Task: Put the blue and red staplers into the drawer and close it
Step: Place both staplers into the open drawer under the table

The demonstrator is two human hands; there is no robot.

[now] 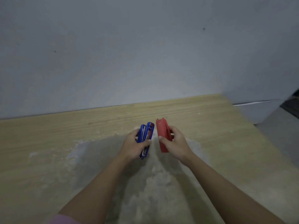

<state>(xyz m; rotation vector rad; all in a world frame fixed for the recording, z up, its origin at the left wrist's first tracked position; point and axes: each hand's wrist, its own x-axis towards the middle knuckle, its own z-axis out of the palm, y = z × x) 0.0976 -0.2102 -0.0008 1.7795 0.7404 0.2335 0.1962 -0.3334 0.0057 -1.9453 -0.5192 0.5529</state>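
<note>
Blue stapler (146, 138) gripped in L hand (135, 145); red stapler (162, 137) in R hand (175, 143), seemingly above table (48, 151).

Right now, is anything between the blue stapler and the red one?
No. In the head view only a bare strip of wooden table separates the blue stapler from the red stapler.

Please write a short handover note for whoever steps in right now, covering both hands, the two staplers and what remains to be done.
Left hand: closed around the blue plastic stapler, thumb across its side, its long axis pointing away from the person.
Right hand: closed around the red plastic stapler, held the same way.
Both staplers are side by side, apart from each other, over the worn light wooden tabletop; whether they touch it cannot be told.
Done: both staplers gripped.
Left: the drawer is not in view; find it, put both staplers in, close it.
</note>
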